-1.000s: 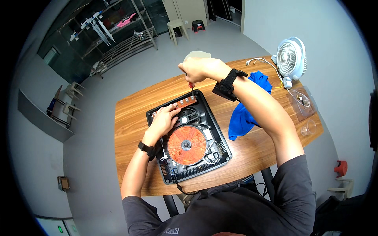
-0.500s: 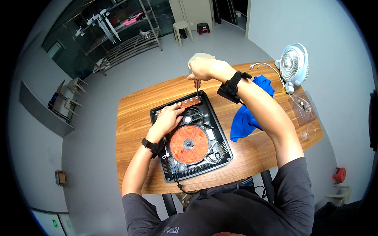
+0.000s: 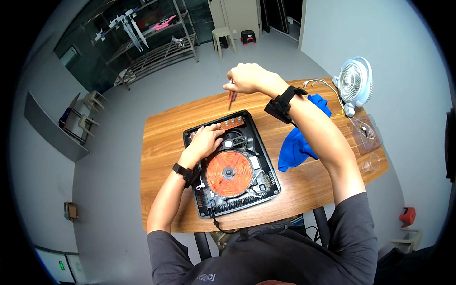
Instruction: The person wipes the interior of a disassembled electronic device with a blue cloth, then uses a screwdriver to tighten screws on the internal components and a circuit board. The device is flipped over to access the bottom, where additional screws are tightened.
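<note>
An opened induction cooker (image 3: 266,166) lies on the wooden table, its round copper coil (image 3: 229,174) exposed. At its far end sits an orange-brown circuit board (image 3: 233,123) with several small silvery parts. My left hand (image 3: 207,141) rests on that board's left portion, fingers spread and lying flat, covering part of it. Above the cooker's far edge, my right hand (image 3: 247,78) is closed around a screwdriver (image 3: 232,96) with a red handle. Its shaft points down, and the tip is apart from the board.
A blue cloth (image 3: 297,149) lies right of the cooker. Farther right are a white fan (image 3: 354,80), a clear tray (image 3: 365,134) with small parts and a clear cup (image 3: 372,162). A black cord (image 3: 219,225) leaves the cooker's near edge. Stools and a metal rack stand beyond.
My right hand has lifted the screwdriver off the board and moved it slightly left, its tip now clear of the silvery parts. My left hand stays on the board.
</note>
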